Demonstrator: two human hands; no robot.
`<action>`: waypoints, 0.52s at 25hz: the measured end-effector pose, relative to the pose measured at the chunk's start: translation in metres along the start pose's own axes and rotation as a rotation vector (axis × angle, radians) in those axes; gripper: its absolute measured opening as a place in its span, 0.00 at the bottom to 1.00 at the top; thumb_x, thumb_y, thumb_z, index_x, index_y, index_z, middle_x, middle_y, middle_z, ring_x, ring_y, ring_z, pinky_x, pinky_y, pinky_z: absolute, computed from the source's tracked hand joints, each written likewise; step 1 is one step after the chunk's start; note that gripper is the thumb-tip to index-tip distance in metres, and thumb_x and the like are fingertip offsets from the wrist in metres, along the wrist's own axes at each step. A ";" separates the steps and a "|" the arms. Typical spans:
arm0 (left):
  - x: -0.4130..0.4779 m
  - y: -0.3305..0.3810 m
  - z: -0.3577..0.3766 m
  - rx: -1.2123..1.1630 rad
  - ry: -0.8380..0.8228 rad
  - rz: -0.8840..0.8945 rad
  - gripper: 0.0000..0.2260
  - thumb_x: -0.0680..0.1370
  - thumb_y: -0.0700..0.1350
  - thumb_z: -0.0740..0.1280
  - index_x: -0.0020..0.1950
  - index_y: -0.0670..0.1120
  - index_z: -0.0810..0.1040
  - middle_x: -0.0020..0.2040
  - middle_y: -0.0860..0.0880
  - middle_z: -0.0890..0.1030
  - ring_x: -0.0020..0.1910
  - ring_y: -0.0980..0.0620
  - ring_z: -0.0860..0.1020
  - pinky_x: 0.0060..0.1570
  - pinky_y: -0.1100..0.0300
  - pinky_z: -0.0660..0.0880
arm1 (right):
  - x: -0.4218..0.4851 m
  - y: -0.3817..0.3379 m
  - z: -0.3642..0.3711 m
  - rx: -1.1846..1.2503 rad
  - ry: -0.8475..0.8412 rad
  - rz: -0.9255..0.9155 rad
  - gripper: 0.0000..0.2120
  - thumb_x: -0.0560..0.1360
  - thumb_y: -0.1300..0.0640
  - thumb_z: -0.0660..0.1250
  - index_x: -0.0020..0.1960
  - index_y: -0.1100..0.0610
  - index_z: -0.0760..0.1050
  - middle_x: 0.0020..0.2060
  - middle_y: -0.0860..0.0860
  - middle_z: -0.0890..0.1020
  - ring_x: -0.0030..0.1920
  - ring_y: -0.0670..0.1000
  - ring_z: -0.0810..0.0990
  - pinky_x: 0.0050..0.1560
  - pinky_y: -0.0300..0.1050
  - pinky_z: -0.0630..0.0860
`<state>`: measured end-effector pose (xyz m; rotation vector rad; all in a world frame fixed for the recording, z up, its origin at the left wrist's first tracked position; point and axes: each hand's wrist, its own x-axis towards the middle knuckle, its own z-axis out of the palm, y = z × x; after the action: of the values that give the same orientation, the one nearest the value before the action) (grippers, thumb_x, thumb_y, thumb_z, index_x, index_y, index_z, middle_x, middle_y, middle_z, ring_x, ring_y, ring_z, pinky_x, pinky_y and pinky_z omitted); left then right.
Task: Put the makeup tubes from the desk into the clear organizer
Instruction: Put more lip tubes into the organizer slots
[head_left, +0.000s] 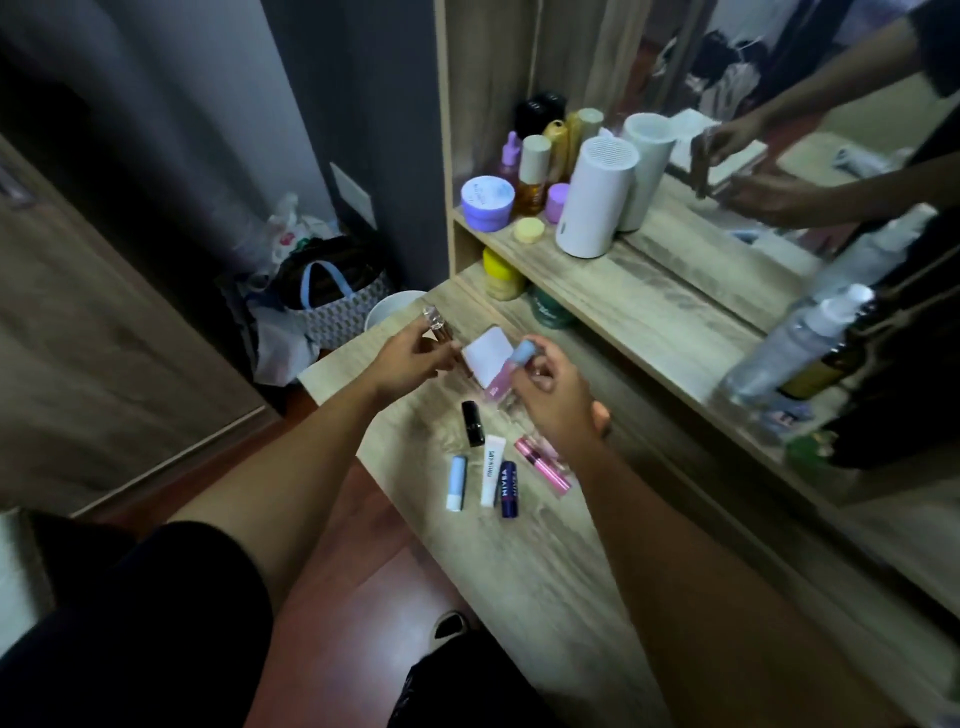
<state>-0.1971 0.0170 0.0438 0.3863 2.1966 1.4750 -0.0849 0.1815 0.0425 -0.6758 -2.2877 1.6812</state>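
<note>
My left hand (415, 358) grips a brownish tube with a clear cap (435, 325), held upright above the desk (524, 577). My right hand (558, 400) pinches a pink tube with a pale blue cap (511, 366). Between the hands is a white-faced, clear-walled shape (488, 358) that looks like the organizer; its edges are hard to make out. Below the hands, on the desk, lie a black lipstick (471, 423), a pale blue stick (457, 483), a white tube (492, 470), a dark blue Nivea stick (509, 488) and a pink tube (543, 465).
The shelf behind carries jars, bottles and a white cylinder (595, 197). A mirror (779, 104) reflects my hands. A clear pump bottle (795, 348) stands at the right. A patterned bag (337, 301) and a white bin (389, 309) sit on the floor to the left.
</note>
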 end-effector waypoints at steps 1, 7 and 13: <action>0.004 0.004 0.006 0.019 0.012 0.005 0.07 0.75 0.47 0.68 0.51 0.47 0.76 0.40 0.47 0.81 0.39 0.53 0.80 0.43 0.56 0.76 | 0.000 0.001 -0.012 -0.032 0.032 -0.015 0.18 0.73 0.58 0.69 0.63 0.53 0.75 0.51 0.55 0.84 0.50 0.51 0.83 0.53 0.42 0.78; 0.014 0.010 0.033 0.100 0.080 0.004 0.09 0.70 0.44 0.73 0.47 0.42 0.79 0.43 0.43 0.82 0.44 0.44 0.80 0.49 0.51 0.76 | 0.000 0.009 -0.047 -0.266 0.223 -0.104 0.16 0.74 0.60 0.68 0.61 0.56 0.76 0.53 0.58 0.83 0.52 0.55 0.82 0.56 0.52 0.79; 0.021 0.003 0.051 0.218 0.135 0.027 0.11 0.72 0.47 0.71 0.50 0.45 0.76 0.43 0.44 0.82 0.44 0.48 0.78 0.45 0.58 0.72 | 0.005 0.015 -0.044 -0.382 0.265 -0.047 0.12 0.74 0.63 0.67 0.57 0.55 0.77 0.48 0.57 0.85 0.49 0.56 0.83 0.52 0.52 0.80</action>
<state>-0.1886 0.0689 0.0260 0.3997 2.4792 1.3125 -0.0664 0.2239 0.0420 -0.8535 -2.4208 1.0645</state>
